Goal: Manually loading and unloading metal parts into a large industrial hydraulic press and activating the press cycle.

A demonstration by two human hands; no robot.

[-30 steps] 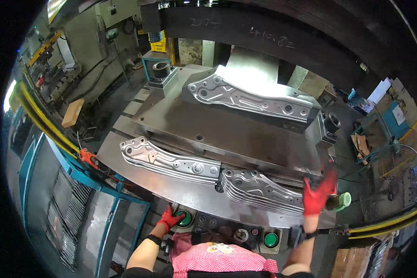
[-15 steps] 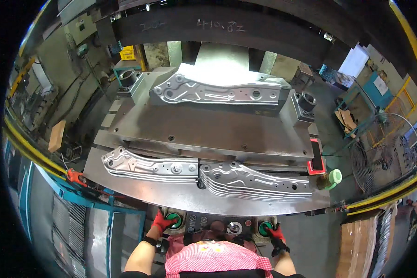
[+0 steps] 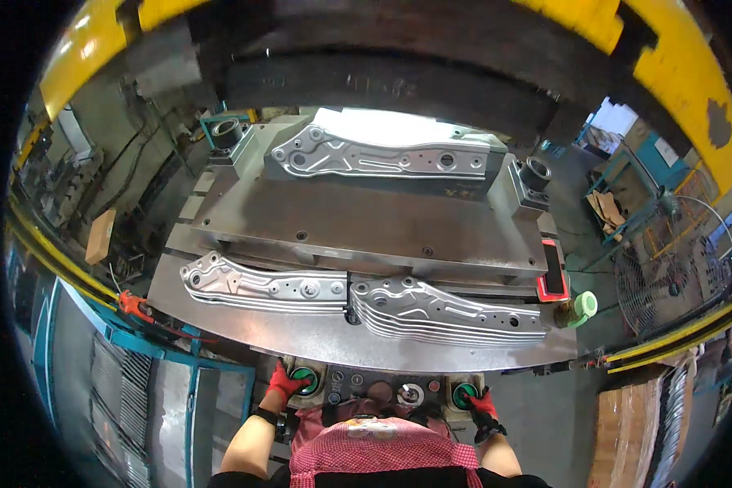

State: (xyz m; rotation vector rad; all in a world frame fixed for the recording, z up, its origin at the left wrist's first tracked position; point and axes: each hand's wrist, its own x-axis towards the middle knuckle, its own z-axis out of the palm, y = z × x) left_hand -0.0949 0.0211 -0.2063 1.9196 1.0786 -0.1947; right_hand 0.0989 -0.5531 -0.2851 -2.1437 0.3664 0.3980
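Observation:
My left hand (image 3: pixel 283 384), in a red glove, rests at the left green push button (image 3: pixel 304 380), its thumb reaching onto the button and its fingers apart. Over at the right green push button (image 3: pixel 464 396), my right hand (image 3: pixel 481 404) does the same, also red-gloved and open. Neither hand holds anything. Beyond them a stamped metal bracket (image 3: pixel 390 159) lies on the lower die block at the back of the press bed (image 3: pixel 358 213). Two stacks of similar brackets lie nearer me, a left stack (image 3: pixel 264 285) and a taller right stack (image 3: pixel 451 315).
The dark upper press ram (image 3: pixel 382 77) hangs over the bed, with yellow machine parts (image 3: pixel 691 98) beside it. Guide bushings (image 3: pixel 535 172) stand at the bed's corners. A red-cased phone (image 3: pixel 553 272) and a green-lidded bottle (image 3: pixel 581 309) sit at right. A fan (image 3: pixel 663 276) stands beyond.
The upper ram has come down, and yellow machine parts now show at the top. Both my hands stay at the green buttons. The bracket and stacks lie as before.

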